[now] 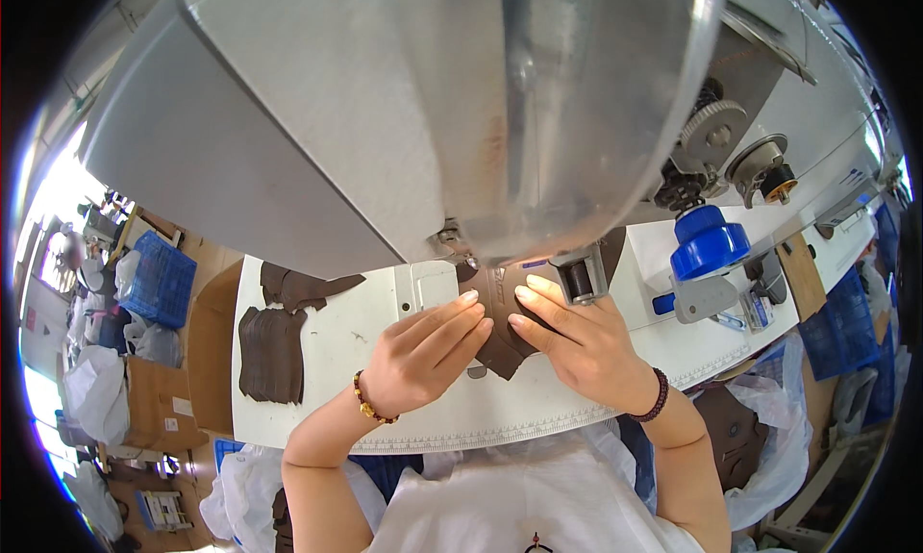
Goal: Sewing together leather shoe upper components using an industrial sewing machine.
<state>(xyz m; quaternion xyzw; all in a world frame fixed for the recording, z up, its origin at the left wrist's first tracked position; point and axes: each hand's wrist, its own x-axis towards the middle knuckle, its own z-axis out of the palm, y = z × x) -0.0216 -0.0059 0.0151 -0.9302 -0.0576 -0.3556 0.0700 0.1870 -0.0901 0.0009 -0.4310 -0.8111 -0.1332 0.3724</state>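
Note:
A dark brown, leather-like cut piece (502,353) lies on the white sewing machine table, under the machine's head. My left hand (425,349) rests against the piece's left side, its fingers stretched out and side by side, fingertips on the surface. From the right, my right hand (582,339) lays its extended, slightly spread fingers on the same piece, next to a small metal roller (579,276). The big grey sewing machine head (423,120) covers the far part of the piece, and the needle area cannot be made out.
Stacked brown pieces (271,356) lie at the table's left, with more loose ones (298,286) behind. A blue knob (710,245) juts out at the machine's right. Plastic bags (769,428), cardboard boxes (159,404) and blue crates (159,279) stand around the table (385,436).

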